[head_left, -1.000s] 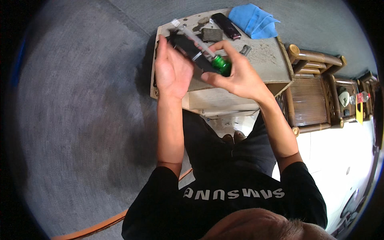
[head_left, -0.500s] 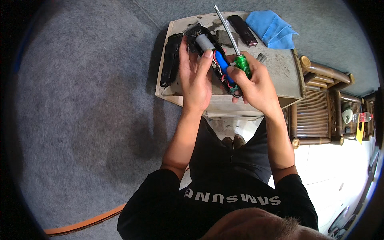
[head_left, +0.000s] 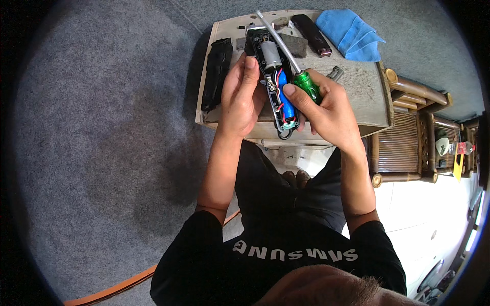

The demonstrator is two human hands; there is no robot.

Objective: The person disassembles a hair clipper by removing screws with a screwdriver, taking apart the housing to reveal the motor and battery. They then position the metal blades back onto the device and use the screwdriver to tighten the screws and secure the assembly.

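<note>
An opened hair clipper (head_left: pixel 271 84) is held over the small wooden table, its inside facing up. It shows a grey motor, a blue battery, thin red, black and white wires and a green board at the near end. My left hand (head_left: pixel 241 97) is closed on its left side, thumb raised along the edge. My right hand (head_left: pixel 331 109) steadies the clipper's right side, its thumb at the battery. The same hand grips a screwdriver (head_left: pixel 306 84) by its green handle. The metal shaft slants up and left, its tip apart from the clipper. Some right fingers are hidden beneath.
On the wooden table (head_left: pixel 357 94) lie a long black clipper part (head_left: pixel 218 74) at left, a dark casing piece (head_left: pixel 311 34), a grey block (head_left: pixel 294 46), a small metal piece (head_left: pixel 336 74) and a folded blue cloth (head_left: pixel 350 34). Bamboo furniture (head_left: pixel 400 148) stands at right.
The clipper has turned more upright and faces me more squarely. My left hand has shifted left and its thumb has left the motor. The screwdriver tilts further left.
</note>
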